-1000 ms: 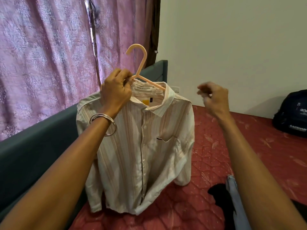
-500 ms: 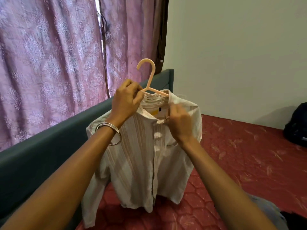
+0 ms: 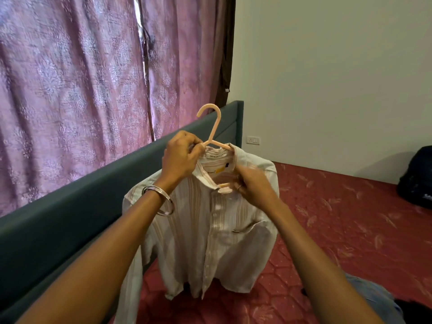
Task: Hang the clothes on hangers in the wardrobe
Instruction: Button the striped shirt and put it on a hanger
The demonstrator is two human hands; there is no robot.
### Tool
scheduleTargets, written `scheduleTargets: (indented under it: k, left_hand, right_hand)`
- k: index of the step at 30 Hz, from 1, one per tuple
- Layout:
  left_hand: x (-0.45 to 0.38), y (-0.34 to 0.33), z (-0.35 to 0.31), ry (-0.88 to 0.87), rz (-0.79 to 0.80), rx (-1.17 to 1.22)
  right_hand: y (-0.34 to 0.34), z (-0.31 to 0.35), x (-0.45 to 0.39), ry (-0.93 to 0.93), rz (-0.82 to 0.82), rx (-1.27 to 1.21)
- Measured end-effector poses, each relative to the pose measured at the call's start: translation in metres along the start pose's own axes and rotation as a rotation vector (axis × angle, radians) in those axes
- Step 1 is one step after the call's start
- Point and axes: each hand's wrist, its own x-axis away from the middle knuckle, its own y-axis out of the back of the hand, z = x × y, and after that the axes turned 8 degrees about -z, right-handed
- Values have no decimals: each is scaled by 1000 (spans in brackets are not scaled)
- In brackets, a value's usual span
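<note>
A cream shirt (image 3: 210, 232) with pale orange stripes hangs on a peach plastic hanger (image 3: 214, 127), held up over the bed. My left hand (image 3: 181, 157) grips the hanger at the base of its hook, by the collar's left side. My right hand (image 3: 253, 187) pinches the shirt's collar at the top button, its fingers blurred. The shirt's hem hangs just above the mattress. No wardrobe is in view.
A red patterned mattress (image 3: 346, 230) spreads to the right. A grey-blue headboard (image 3: 70, 218) runs along the left under pink curtains (image 3: 81, 90). A black backpack (image 3: 416, 178) sits at the far right by the wall. Blue and dark clothes (image 3: 378, 298) lie at the lower right.
My right hand came in from the right and took hold of the shirt's collar at the front. The shirt now sits lower in view; my left hand keeps its grip.
</note>
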Motion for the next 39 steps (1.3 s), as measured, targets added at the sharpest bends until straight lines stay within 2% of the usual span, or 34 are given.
scheduleTargets:
  k: [1, 2, 4, 5, 6, 8, 10, 14, 16, 19, 23, 26, 29, 31, 33, 34, 37, 39]
  left_hand:
    - [1, 3, 2, -10, 15, 9]
    - [0, 5, 4, -27, 20, 23]
    - [-2, 10, 4, -60, 22, 58]
    - [-3, 11, 2, -80, 25, 68]
    - [-2, 12, 0, -109, 25, 73]
    - [-2, 9, -7, -174, 30, 79]
    - [1, 5, -13, -212, 16, 91]
    - [4, 10, -13, -233, -55, 64]
    - [5, 14, -10, -255, -65, -107]
    - [10, 17, -4, -191, -30, -390]
    - [11, 29, 7, -193, -12, -550]
    - [0, 33, -5, -232, -13, -415]
    - [7, 26, -25, -227, 61, -214]
    - [13, 25, -27, -100, 91, -24]
    - [13, 29, -23, 49, 90, 181]
    - [12, 30, -18, 32, 66, 132]
    - [13, 30, 2, -157, 64, -236]
    - [19, 29, 16, -266, 71, -318]
  right_hand:
    - [11, -4, -5, -87, 59, -36]
    - [23, -7, -11, -150, 50, -52]
    - [48, -3, -25, -164, -198, -16]
    - [59, 3, -34, -164, -321, -84]
    - [69, 14, -44, -172, -361, -212]
    - [80, 36, -65, -155, -241, -495]
    - [80, 51, -80, -114, -120, -626]
    - [78, 61, -89, -91, -96, -636]
    - [77, 60, -90, -76, -114, -613]
    - [71, 55, -90, -60, -92, -562]
    - [72, 44, -87, -34, 10, -450]
    - [70, 49, -86, 30, -5, -375]
    - [71, 55, -97, -2, -175, -417]
    - [77, 53, -99, -72, -194, -486]
    - [84, 48, -95, -90, -139, -512]
    - [87, 47, -92, -88, -124, -508]
    - [94, 43, -89, -103, -159, -514]
    - [97, 41, -90, -122, -176, -536]
